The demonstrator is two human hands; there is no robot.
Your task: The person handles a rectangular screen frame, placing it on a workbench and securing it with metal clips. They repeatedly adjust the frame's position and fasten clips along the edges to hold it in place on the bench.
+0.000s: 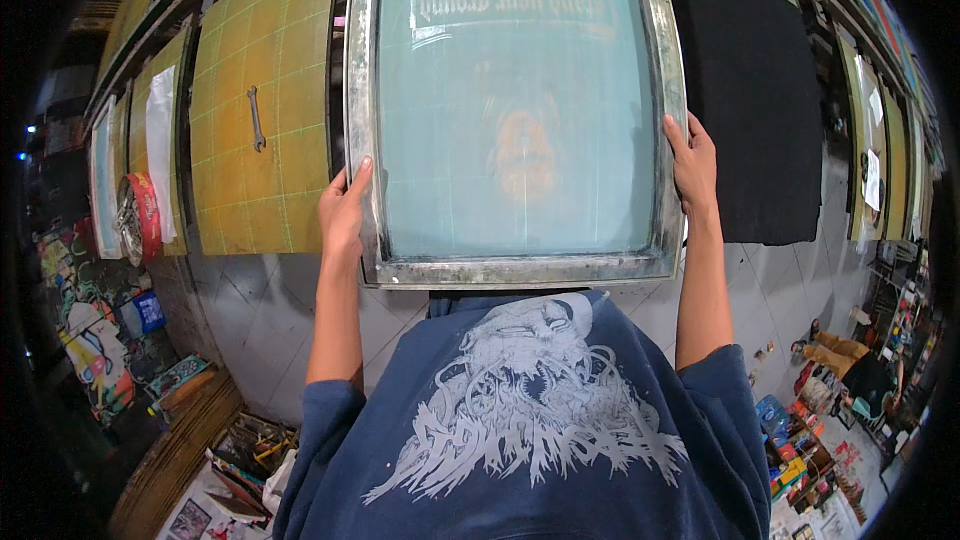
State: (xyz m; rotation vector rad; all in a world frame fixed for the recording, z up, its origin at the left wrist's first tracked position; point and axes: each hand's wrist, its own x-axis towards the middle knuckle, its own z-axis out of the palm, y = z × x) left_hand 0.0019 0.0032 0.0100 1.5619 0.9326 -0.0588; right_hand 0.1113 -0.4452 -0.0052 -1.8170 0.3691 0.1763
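Note:
A large screen-printing frame (520, 272) with a worn metal rim and pale blue-green mesh is held up in front of me. Faint mirrored lettering shows near the mesh's far end, and a pale figure lies below it. My left hand (343, 210) grips the left rim, thumb on top and fingers beneath. On the opposite side, my right hand (694, 165) clasps the right rim in the same way, a little farther up. The fingers under the rim are partly hidden. Whatever lies directly below the frame cannot be seen.
Left of the frame is a yellow gridded board (225, 180) with an open-end wrench (257, 120) on it. A board with black cloth (745, 110) lies to the right. Farther left sits a round red-rimmed container (143, 215). Bottles and boxes crowd the tiled floor (250, 320) at lower right.

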